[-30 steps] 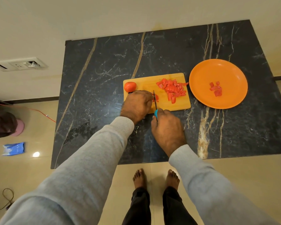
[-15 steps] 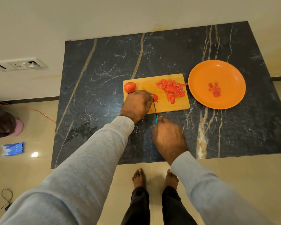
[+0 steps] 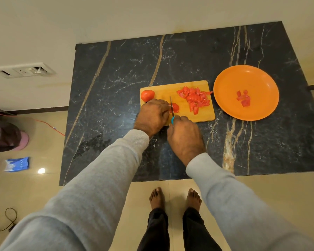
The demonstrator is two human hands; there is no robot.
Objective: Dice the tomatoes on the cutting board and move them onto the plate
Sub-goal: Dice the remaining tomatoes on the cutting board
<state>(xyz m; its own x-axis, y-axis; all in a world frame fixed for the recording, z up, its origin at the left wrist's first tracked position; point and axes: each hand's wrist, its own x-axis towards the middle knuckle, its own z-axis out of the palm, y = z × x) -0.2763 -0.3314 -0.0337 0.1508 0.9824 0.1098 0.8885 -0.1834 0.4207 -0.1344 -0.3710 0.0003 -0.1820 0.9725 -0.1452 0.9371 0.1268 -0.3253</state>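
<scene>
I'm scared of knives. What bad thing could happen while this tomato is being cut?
The knife in the right hand cuts close beside the left hand, which holds the tomato piece; a slip could nick a finger. The whole tomato sits at the left edge of the cutting board and might roll off.
</scene>
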